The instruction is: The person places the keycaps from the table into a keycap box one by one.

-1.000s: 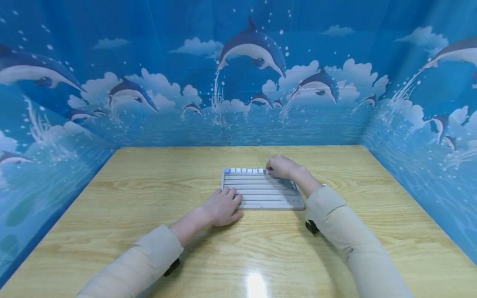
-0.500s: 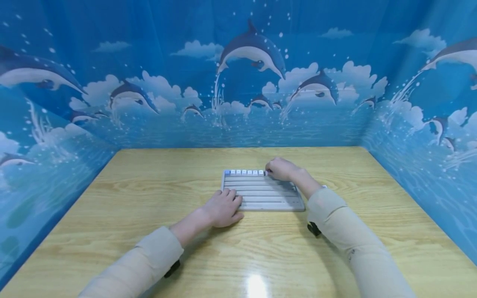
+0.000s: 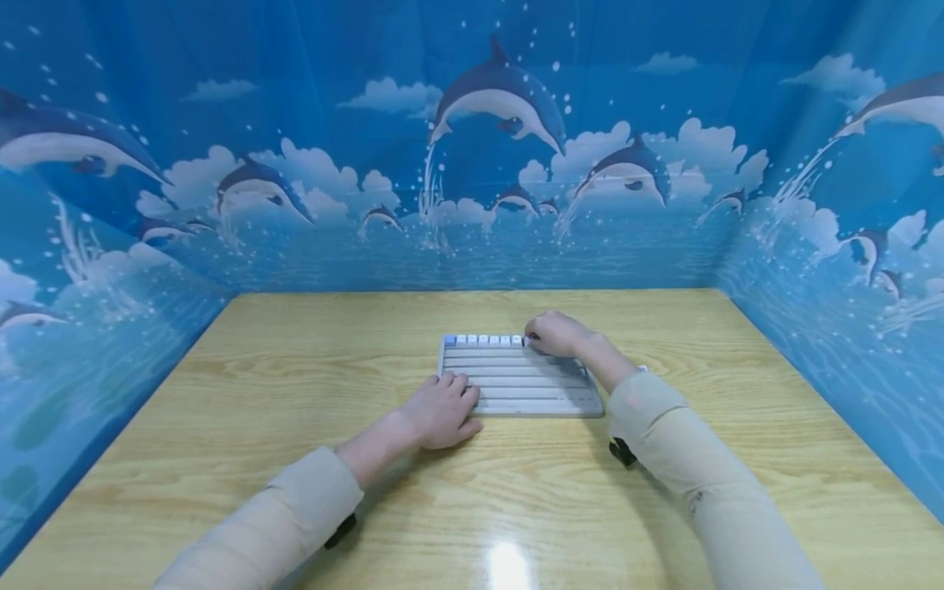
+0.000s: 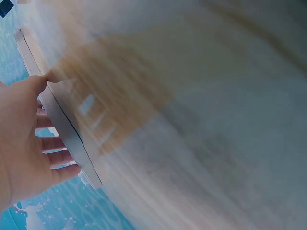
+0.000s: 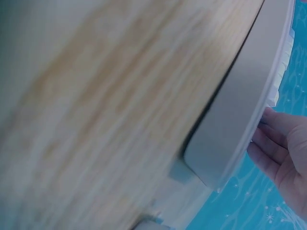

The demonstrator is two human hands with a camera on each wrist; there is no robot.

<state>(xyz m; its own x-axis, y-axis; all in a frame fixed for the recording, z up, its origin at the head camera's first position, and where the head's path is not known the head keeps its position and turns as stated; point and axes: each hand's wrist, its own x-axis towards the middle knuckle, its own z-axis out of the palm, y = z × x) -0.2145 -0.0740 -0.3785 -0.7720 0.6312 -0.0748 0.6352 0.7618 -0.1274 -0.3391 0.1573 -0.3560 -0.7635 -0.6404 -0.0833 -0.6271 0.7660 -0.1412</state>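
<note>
A pale grey keyboard-shaped tray (image 3: pixel 527 381) with ridged rows lies on the table. Along its far row stand several white keycaps (image 3: pixel 494 340), with a blue keycap (image 3: pixel 450 340) at the left end. My left hand (image 3: pixel 442 410) rests at the tray's near left corner; in the left wrist view its thumb (image 4: pixel 36 84) touches the front edge and the fingers lie over the top. My right hand (image 3: pixel 558 333) reaches across to the far row, thumb and fingertips pinched together just right of the last visible white keycap, on what looks like another keycap, mostly hidden by the fingers.
Something small and white (image 3: pixel 642 368) shows right of the tray, mostly behind the right forearm. A grey rounded edge (image 5: pixel 149 224) appears at the bottom of the right wrist view. A blue dolphin-print curtain (image 3: pixel 472 246) encloses the wooden table (image 3: pixel 317 352) behind and at both sides.
Both hands stay in place, with only slight movement of the right fingers at the far row. The tray has not shifted.
</note>
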